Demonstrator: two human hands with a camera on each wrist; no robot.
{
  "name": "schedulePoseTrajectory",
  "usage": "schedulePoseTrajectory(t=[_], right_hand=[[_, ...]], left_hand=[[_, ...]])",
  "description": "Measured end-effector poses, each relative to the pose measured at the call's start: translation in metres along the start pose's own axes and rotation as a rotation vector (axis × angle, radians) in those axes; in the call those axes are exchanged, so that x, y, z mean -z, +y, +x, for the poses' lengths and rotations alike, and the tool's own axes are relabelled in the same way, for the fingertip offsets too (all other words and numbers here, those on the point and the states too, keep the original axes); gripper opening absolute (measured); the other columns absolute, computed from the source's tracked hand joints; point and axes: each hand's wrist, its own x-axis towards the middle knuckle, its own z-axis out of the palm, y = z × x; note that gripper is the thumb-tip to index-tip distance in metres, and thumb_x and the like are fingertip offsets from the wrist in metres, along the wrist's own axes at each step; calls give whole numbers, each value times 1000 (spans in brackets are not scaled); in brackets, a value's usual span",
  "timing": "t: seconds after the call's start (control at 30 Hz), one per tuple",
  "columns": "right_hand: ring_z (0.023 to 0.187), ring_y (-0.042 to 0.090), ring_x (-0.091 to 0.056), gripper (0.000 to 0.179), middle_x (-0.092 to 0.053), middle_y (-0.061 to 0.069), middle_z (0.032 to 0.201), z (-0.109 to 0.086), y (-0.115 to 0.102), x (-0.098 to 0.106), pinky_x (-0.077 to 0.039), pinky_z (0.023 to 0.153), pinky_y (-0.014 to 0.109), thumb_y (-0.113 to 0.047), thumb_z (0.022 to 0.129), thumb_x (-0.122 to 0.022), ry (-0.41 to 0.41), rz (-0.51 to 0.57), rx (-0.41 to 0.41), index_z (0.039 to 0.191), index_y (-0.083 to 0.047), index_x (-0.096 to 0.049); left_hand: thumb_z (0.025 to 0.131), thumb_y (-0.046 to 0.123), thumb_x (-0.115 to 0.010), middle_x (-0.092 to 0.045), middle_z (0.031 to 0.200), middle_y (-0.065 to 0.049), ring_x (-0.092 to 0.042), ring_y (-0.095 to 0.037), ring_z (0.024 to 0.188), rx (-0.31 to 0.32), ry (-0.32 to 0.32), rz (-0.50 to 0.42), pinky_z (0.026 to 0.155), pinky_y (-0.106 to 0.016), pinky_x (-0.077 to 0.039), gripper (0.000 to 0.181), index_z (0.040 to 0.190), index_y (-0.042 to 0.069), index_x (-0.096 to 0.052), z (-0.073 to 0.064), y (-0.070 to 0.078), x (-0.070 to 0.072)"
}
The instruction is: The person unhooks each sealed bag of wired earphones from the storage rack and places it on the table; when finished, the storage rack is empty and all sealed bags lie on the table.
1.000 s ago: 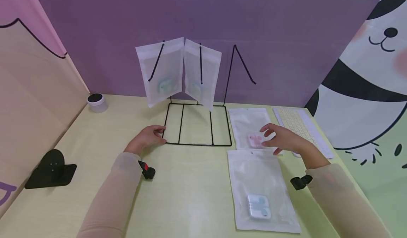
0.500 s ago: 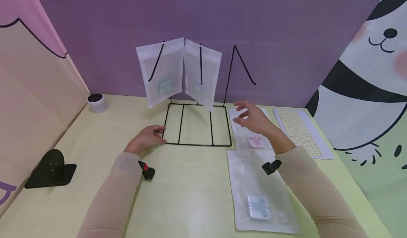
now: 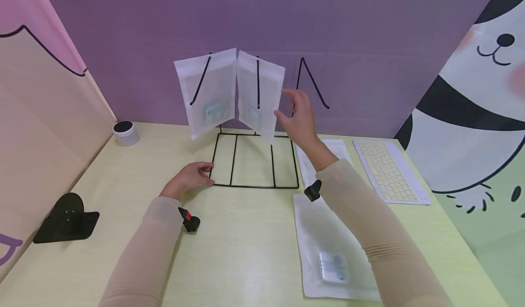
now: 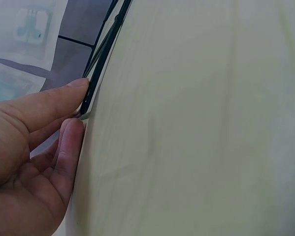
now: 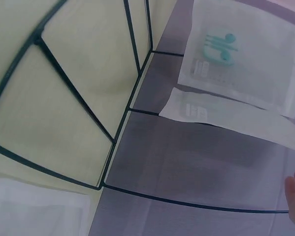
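A black wire display rack [image 3: 252,186] with three hooks stands on the table. My left hand [image 3: 189,178] pinches the front left of its base; the left wrist view shows the thumb [image 4: 49,105] on the wire. Two white pouches, a left one [image 3: 211,86] and a middle one [image 3: 259,86], hang from hooks; wound earphones [image 5: 220,47] show in one. Over the rack's right post, my right hand [image 3: 301,118] is raised with fingers apart and loosely bent. Its fingertips are close to the middle pouch's right edge; no grip on it shows. The right hook [image 3: 315,84] bears no pouch.
A flat pouch [image 3: 334,252] with white-cased earphones lies front right. Behind it, another pouch [image 3: 334,147] is partly hidden by my right forearm. A keyboard [image 3: 387,170] lies at the right, a small jar [image 3: 126,133] at the back left, a black stand [image 3: 67,220] at the left.
My right hand has moved left and up from above the pouches on the table to beside the hanging middle pouch. The left hand has stayed on the rack's base.
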Motion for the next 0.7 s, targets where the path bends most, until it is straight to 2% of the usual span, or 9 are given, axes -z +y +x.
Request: schedulePoseTrajectory(t=[0.1,0.23,0.4,0.5,0.7], right_hand=[[108,31,-51,44,-45,17,132,11,0,-7,-44,93,41,-2,86,-73,47,7,30,128,-2,-56],[110,31,-52,44,-43,15,134,23,1,-14,-43,96,38,-4,88,-71,58,20,-4,130,-4,-56],[103,26,-50,50,-43,10,137,33,1,-19,-42,90,29,-7,89,-71,17,5,-52,135,-7,-51],[97,25,-48,52,-45,11,136,38,1,-21,-43,84,30,-6,89,-71,-1,-5,-51,136,-7,-49],[92,26,-48,53,-48,14,133,44,-1,-24,-43,80,35,-4,89,-70,7,-33,-47,137,-5,-48]], left_hand=[[88,7,-73,-48,134,-14,-48,-29,116,0,0,8,101,-44,-36,62,144,5,-47,1,-1,-1],[88,7,-73,-49,134,-14,-48,-29,115,-4,3,7,100,-43,-37,62,144,4,-47,2,-1,-2],[87,5,-72,-49,132,-14,-49,-28,114,-10,4,0,99,-41,-38,61,143,3,-48,4,-2,-3],[87,5,-73,-49,132,-14,-49,-28,114,-7,6,-1,99,-41,-38,61,143,3,-48,4,-2,-3],[87,5,-73,-49,132,-15,-49,-29,114,-13,6,4,99,-41,-38,61,142,3,-48,3,-2,-1]])
